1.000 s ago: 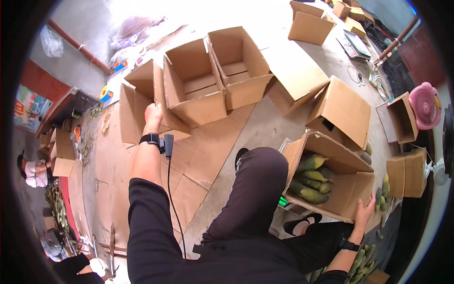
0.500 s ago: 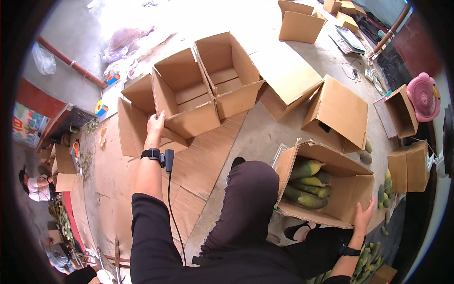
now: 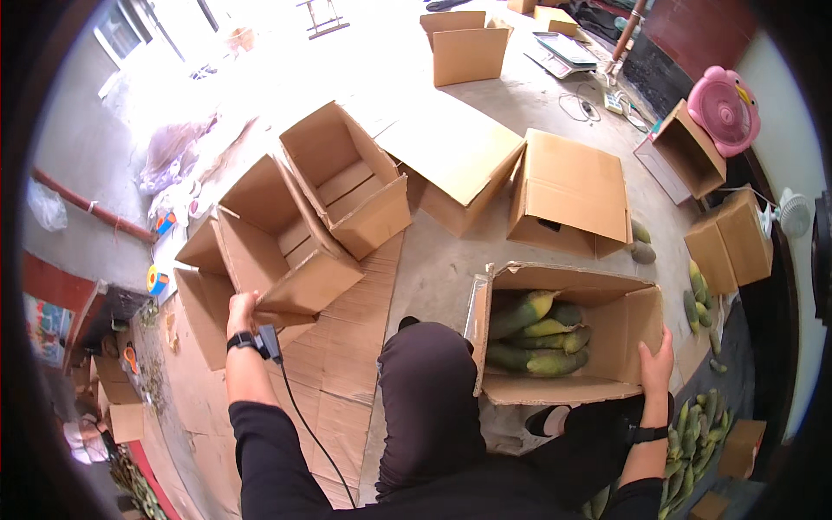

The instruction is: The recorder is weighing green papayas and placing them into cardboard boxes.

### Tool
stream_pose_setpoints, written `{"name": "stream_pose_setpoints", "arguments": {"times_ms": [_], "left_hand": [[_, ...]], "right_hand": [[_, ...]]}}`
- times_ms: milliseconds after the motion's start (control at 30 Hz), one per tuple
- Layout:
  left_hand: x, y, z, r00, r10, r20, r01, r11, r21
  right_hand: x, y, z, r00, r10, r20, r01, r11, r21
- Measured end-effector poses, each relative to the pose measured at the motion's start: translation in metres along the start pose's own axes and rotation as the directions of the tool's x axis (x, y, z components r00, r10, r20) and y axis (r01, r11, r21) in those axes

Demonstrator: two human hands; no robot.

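Note:
My left hand (image 3: 243,314) is closed on the near corner of an open cardboard box (image 3: 334,284), the middle one of three standing in a slanted row. Beside it on the left is another open box (image 3: 202,299); the third box (image 3: 381,212) stands on its right. My right hand (image 3: 656,360) grips the right wall of a different open box (image 3: 620,347), thumb inside and fingers over the outer side. Several thick, long green vegetables with yellowish ends, resembling green radishes (image 3: 529,314), lie in that box's left half.
Closed cartons (image 3: 572,186) stand beyond the vegetable box. Flattened cardboard (image 3: 338,368) covers the floor at left. More green vegetables (image 3: 698,433) are heaped at lower right. A pink fan (image 3: 726,108), a flat scale (image 3: 563,54) and loose cables (image 3: 582,108) lie farther off.
The view has turned rightward. The middle box, in my left hand's grip, has shifted toward me and now looks tilted against its neighbours. My right hand keeps its hold on the vegetable box.

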State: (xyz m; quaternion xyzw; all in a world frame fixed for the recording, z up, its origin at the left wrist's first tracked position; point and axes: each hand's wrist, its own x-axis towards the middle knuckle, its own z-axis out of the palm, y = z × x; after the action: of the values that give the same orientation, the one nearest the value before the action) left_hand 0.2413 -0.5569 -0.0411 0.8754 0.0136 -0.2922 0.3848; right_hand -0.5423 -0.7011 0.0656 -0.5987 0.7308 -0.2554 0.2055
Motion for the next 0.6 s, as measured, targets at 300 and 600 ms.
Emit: {"name": "stream_pose_setpoints", "arguments": {"times_ms": [300,600], "left_hand": [[-0.063,-0.075,-0.053,0.941,0.337,-0.023,-0.337,0.936,-0.098],[-0.227,-0.148,-0.142,0.949,0.298,0.100,-0.223,0.862,-0.456]], "right_hand": [[-0.001,0.015,-0.005,1.000,-0.016,-0.024,0.016,1.000,-0.011],[-0.005,0.007,-0.011,1.000,0.002,0.022,-0.002,1.000,0.003]]}}
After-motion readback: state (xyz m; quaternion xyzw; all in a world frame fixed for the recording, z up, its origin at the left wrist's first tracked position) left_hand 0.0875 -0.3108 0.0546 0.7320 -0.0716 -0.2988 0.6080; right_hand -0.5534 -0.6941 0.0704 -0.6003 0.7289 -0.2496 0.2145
